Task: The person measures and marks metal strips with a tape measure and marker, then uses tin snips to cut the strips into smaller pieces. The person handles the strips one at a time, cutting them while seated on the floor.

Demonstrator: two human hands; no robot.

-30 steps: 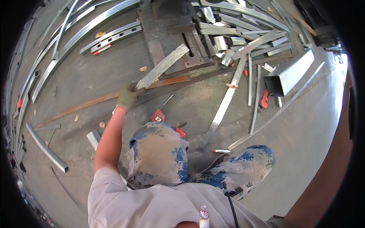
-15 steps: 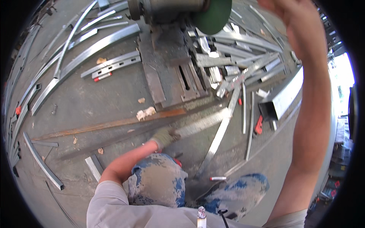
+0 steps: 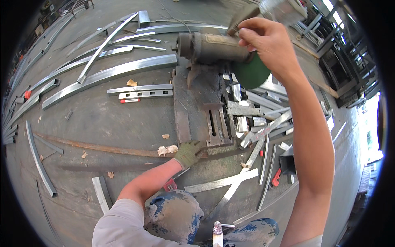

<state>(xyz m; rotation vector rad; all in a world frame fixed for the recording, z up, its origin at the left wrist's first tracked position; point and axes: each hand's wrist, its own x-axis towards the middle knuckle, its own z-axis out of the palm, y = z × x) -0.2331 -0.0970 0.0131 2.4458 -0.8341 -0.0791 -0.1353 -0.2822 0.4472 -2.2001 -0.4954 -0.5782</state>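
Note:
My left hand [image 3: 188, 153], in a grey-green work glove, reaches to the front edge of the saw's dark metal base [image 3: 184, 119]. Its fingers point right and are somewhat apart, with nothing visible in them. My bare right hand [image 3: 267, 43] is raised by the motor [image 3: 216, 46] of a cut-off saw with a green disc [image 3: 250, 73]. Its thumb and fingers are pinched together; what they hold, if anything, is hidden. On the floor before me, a flat silvery metal strip [image 3: 214, 183] lies across a longer strip [image 3: 230, 191].
Square metal tubes [image 3: 111, 74] spread over the floor at left. A slotted channel [image 3: 150, 94] lies beside a red-white marker [image 3: 130, 101]. Offcuts [image 3: 263, 101] pile up right of the base. Near my knee is a red tape measure [image 3: 170, 185]. A cigarette [image 3: 217, 238] juts up at the bottom.
My left hand has let go of the metal strip, now on the floor, and moved forward to the base. My right hand appears lower and further left, beside the motor. The view has tilted up.

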